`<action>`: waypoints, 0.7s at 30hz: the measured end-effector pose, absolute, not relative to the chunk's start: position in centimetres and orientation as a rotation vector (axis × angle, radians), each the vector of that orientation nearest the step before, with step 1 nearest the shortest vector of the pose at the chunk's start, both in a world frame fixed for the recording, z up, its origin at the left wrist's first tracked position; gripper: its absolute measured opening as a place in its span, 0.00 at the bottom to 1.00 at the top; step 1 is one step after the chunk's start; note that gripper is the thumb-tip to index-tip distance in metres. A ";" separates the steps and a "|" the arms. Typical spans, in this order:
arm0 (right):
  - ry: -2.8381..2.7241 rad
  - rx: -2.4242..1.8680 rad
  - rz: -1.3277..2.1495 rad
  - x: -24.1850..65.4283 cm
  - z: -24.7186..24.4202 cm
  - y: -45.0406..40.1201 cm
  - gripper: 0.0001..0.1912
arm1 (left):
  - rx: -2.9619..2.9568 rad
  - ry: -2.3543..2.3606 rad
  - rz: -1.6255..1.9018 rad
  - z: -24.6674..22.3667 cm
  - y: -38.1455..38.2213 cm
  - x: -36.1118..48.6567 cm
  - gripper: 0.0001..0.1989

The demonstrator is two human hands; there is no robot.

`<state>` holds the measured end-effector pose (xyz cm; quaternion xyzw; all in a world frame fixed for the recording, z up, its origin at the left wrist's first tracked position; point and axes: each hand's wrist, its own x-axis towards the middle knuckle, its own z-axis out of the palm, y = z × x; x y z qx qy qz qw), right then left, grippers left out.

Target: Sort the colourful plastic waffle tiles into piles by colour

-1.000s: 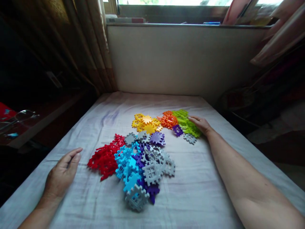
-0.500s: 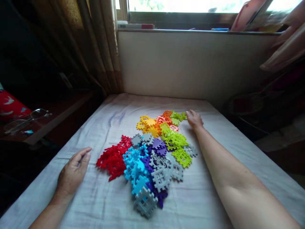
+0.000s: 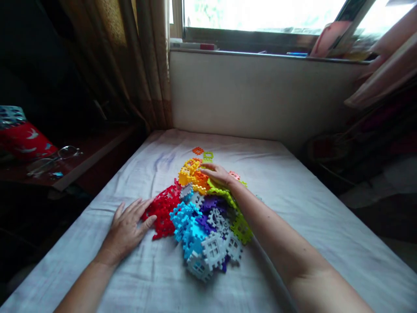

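A heap of toothed plastic building tiles lies on the cloth-covered table, grouped roughly by colour. My left hand [image 3: 130, 228], fingers spread, touches the left edge of the red tiles [image 3: 164, 211]. At the back of the heap, my right hand [image 3: 216, 174] rests with fingers stretched over the yellow tiles [image 3: 188, 170] and orange tiles [image 3: 201, 177]. Its forearm crosses above the green tiles [image 3: 241, 229] and hides part of them. Blue tiles [image 3: 185, 219], purple tiles [image 3: 213, 203] and grey tiles [image 3: 214, 249] fill the middle and front.
A pale sheet [image 3: 280, 165] covers the table, which meets a white wall [image 3: 254, 95] below the window. Eyeglasses [image 3: 68, 152] and a red patterned container [image 3: 29, 141] sit on a dark side surface at left. A brown curtain [image 3: 150, 65] hangs at the back left.
My right hand has swept left from the far right of the heap to the yellow and orange tiles, shifting tiles. My left hand has moved right onto the red tiles and spread its fingers.
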<state>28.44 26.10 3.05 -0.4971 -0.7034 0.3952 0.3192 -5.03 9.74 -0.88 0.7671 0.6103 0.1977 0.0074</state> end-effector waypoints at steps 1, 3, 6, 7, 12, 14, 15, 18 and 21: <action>-1.887 -1.302 1.021 27.4 3.6 25.1 0.24 | 2.433 1.901 0.605 -0.9 9.7 -4.9 0.27; -1.959 -1.322 0.964 25.2 4.5 23.2 0.24 | 2.474 1.911 0.623 -0.8 9.8 -4.6 0.27; -2.018 -1.350 0.910 21.3 5.8 20.5 0.24 | 2.465 1.980 0.691 -0.5 10.0 -4.3 0.29; -2.038 -1.346 0.894 19.9 6.2 19.7 0.25 | 2.447 2.012 0.705 -0.4 10.0 -4.2 0.30; -2.125 -1.300 0.794 15.3 8.4 17.2 0.27 | 2.312 2.047 0.726 0.2 10.2 -3.9 0.31; -2.082 -1.297 0.779 16.4 9.5 16.7 0.28 | 2.259 2.009 0.748 0.3 10.3 -4.0 0.31; -2.060 -1.295 0.763 17.9 10.0 16.2 0.28 | 2.237 1.985 0.760 0.3 10.4 -4.0 0.31; -2.054 -1.337 0.702 24.7 10.5 13.4 0.33 | 2.200 1.891 0.780 0.5 10.5 -3.7 0.32; -2.139 -1.560 0.721 31.7 8.6 7.9 0.50 | 2.155 1.840 0.753 1.3 10.0 -2.3 0.35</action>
